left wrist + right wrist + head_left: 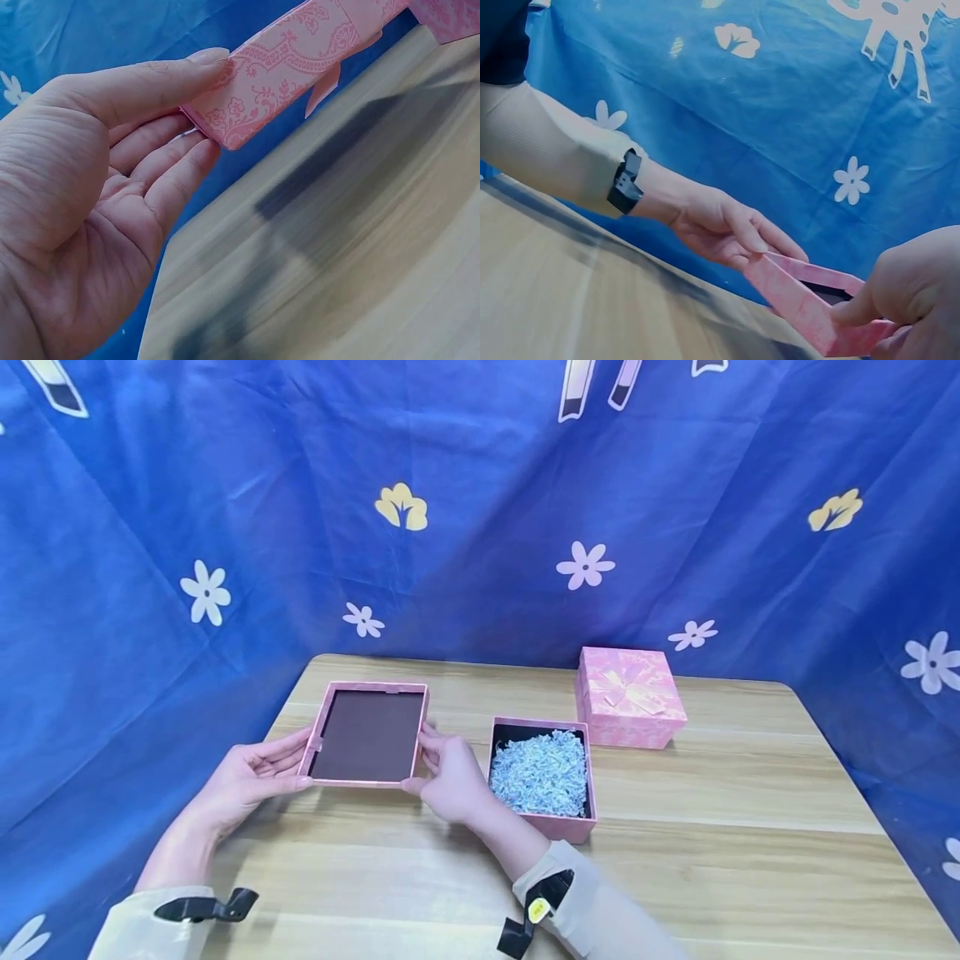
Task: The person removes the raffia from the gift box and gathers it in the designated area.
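Both hands hold a pink box lid (367, 735) above the left part of the table, its dark inside facing up. My left hand (238, 781) grips the lid's left side, with the thumb at the near corner. On the right side, my right hand (452, 777) pinches the lid between thumb and fingers. In the left wrist view, a pink floral pattern covers the lid's outer wall, and a ribbon end (324, 91) hangs below it. An open pink box (558, 827) filled with light blue shredded paper (542, 774) stands just right of my right hand.
A second pink box (633, 697), closed and topped with a bow, stands behind and right of the open one. The wooden table (720, 860) meets a blue patterned cloth (480, 568) at the back and sides.
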{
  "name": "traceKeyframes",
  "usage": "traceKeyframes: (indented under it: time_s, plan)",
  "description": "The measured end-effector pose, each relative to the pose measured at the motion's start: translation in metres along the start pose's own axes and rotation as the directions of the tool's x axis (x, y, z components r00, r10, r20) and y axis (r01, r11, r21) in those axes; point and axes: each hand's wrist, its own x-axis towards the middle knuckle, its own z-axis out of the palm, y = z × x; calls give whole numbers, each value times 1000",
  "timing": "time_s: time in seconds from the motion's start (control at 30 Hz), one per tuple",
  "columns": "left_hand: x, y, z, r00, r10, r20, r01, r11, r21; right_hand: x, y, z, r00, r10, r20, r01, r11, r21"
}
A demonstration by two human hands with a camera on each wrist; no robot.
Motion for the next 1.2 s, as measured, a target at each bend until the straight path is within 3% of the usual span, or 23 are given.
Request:
traceKeyframes:
  time_s: [0.33, 0.7, 1.2]
  plan:
    - [0, -12, -6, 999, -40, -33, 41, 999, 34, 1, 25, 25, 996, 19, -90, -6, 990, 141]
    - [6, -29, -2, 998, -63, -9, 63, 996, 57, 4, 51, 26, 993, -7, -120, 26, 988, 152]
    - [10, -49, 0, 984, -175, -31, 177, 978, 110, -2, 70, 25, 988, -12, -151, 34, 988, 148]
